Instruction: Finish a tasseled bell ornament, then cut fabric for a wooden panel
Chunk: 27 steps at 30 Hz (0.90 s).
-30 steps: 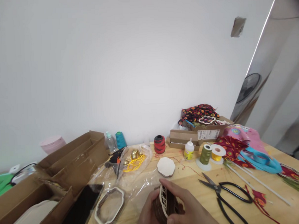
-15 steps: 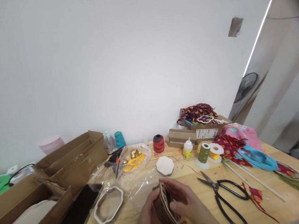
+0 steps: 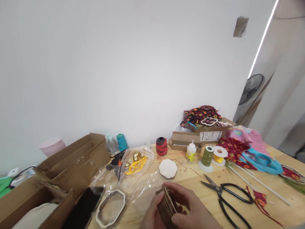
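At the table's near edge a stack of thin brown wooden cut-outs (image 3: pixel 167 207) stands nearly edge-on between both hands. My left hand (image 3: pixel 152 216) grips its left side, thumb along the edges. From the right, my right hand (image 3: pixel 188 206) closes round the same stack, its fingers over the far top and its thumb on the near face. The lower part of the stack is out of frame. Just beyond it lie a white scalloped disc stack (image 3: pixel 168 169) and clear plastic film (image 3: pixel 145 191). To the left lies a white-edged scalloped frame (image 3: pixel 99 213) in clear plastic.
Black-handled scissors (image 3: pixel 220 190) lie open at the right. Behind stand a glue bottle (image 3: pixel 191 152), green thread (image 3: pixel 207 156), yellow thread (image 3: pixel 219 155) and red thread (image 3: pixel 161 146). Cardboard boxes (image 3: pixel 76 167) fill the left; patterned cloth (image 3: pixel 202 114) is piled at the back right.
The stack has turned in my hands, so its openwork face shows less and its layered edges more. My right thumb and fingers have shifted slightly on it.
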Motion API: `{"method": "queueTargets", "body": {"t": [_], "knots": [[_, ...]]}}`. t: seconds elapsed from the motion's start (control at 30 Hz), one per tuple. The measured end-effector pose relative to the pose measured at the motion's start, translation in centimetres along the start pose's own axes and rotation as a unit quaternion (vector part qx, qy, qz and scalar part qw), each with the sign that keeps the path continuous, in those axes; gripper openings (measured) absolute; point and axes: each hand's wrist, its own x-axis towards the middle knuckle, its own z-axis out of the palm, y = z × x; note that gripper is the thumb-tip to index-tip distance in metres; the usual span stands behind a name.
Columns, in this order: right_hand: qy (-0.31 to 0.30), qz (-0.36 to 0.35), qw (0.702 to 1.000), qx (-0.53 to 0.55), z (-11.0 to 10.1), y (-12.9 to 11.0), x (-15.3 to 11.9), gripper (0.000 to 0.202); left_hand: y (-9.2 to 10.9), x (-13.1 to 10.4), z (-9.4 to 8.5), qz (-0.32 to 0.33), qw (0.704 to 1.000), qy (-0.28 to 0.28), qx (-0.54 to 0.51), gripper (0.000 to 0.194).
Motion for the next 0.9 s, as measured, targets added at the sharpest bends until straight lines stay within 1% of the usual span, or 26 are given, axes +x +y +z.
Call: {"method": "queueTargets", "body": {"t": [0.13,0.2,0.33,0.5,0.67,0.77,0.83,0.9], "knots": [[-0.019,-0.035,0.999,0.023,-0.1,0.2,0.1,0.066,0.2,-0.3,0.0,-0.010,1.000,-0.012,0.001,0.034],[-0.020,-0.034,0.999,0.027,-0.1,0.3,0.1,0.065,0.3,-0.6,0.2,-0.006,1.000,-0.015,0.004,0.035],[-0.006,-0.018,1.000,-0.011,0.2,0.4,-0.1,0.070,0.3,-0.9,0.8,0.001,1.000,-0.009,-0.005,0.035],[0.008,-0.034,0.998,-0.059,0.3,0.5,-0.2,0.064,0.3,-0.8,1.2,0.020,1.000,0.001,-0.011,0.032],[0.046,-0.062,0.994,-0.084,0.3,1.0,0.0,0.064,0.3,-0.7,0.8,0.021,1.000,0.000,-0.006,0.032],[0.066,-0.071,0.993,-0.073,0.4,1.5,0.0,0.063,0.2,-0.5,0.3,0.009,1.000,-0.002,-0.006,0.030],[0.065,-0.071,0.993,-0.063,0.5,1.5,0.0,0.063,0.1,-0.5,0.0,0.008,1.000,-0.003,-0.004,0.028],[0.048,-0.059,0.995,-0.070,0.4,1.4,0.0,0.064,0.1,-0.4,-0.2,0.024,1.000,-0.001,-0.001,0.027]]}}
